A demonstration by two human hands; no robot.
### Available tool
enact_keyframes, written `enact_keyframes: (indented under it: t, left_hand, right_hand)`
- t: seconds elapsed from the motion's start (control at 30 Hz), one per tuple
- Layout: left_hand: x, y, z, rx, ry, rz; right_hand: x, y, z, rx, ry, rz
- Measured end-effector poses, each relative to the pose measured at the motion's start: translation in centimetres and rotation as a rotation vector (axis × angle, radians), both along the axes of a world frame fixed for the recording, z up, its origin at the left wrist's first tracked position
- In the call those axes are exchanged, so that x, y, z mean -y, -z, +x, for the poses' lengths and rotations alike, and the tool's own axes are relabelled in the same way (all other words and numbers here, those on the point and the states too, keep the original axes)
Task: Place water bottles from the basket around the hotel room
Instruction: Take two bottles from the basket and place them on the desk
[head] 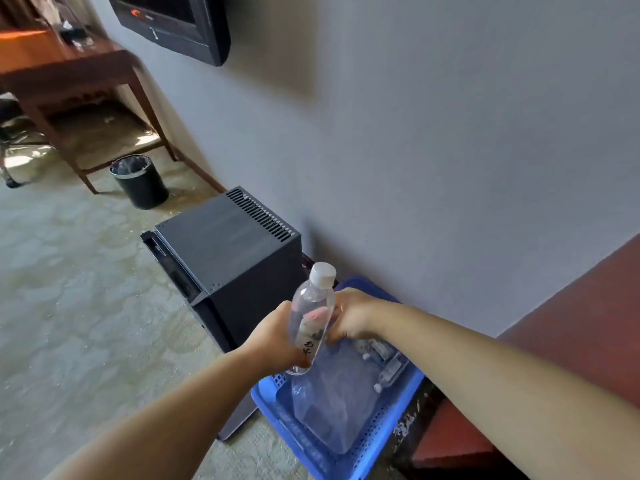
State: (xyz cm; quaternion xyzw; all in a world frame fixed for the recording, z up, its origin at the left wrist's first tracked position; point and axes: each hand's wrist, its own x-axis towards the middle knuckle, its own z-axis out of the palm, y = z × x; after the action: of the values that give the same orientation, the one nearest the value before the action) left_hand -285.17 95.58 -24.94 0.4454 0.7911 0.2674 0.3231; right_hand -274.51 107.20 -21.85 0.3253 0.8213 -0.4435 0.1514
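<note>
While both hands hold the water bottle (311, 299) just above the blue basket (389, 419), the step in hand looks like lifting it clear, ready to carry. The left hand (273, 336) wraps the lower body, fingers curled round the label. The right hand (353, 315) clasps the middle from the right, a fingertip showing through the clear plastic. The bottle stands nearly upright, white cap up, near the black mini fridge (228, 244). Doing this well probably means lifting straight up, settling one firm grip on the labelled waist, then freeing the other hand. More loose bottles (384, 368) lie at the basket's right beside a wrapped pack (332, 403), so the wrap should not snag. The desk (65, 67) at far left seems a likely spot.
</note>
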Motion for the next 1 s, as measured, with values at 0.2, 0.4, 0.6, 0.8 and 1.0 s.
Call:
enact_keyframes:
  t: [0.2, 0.4, 0.6, 0.8, 1.0]
  left_hand:
    - [-5.5, 17.5, -3.1, 0.025, 0.195, -0.127]
    - [-9.5, 40.2, -3.9, 0.398, 0.034, -0.174]
    - [-12.4, 58.3, -5.6, 0.583, -0.100, -0.174]
    - [-13.2, 62.7, -4.7, 0.730, -0.161, -0.188]
    - [-13.6, 63.6, -6.1, 0.658, -0.194, -0.220]
  right_hand:
    - [-3.8, 18.7, -3.2, 0.182, 0.112, 0.074]
    - [-9.9, 40.7, -3.0, 0.228, 0.168, -0.143]
    - [-16.2, 60.5, 5.2, 0.730, -0.089, 0.326]
    - [-14.3, 71.3, 8.9, 0.968, -0.512, 0.612]
    - [-15.9, 73.7, 9.3, 1.075, -0.604, 0.740]
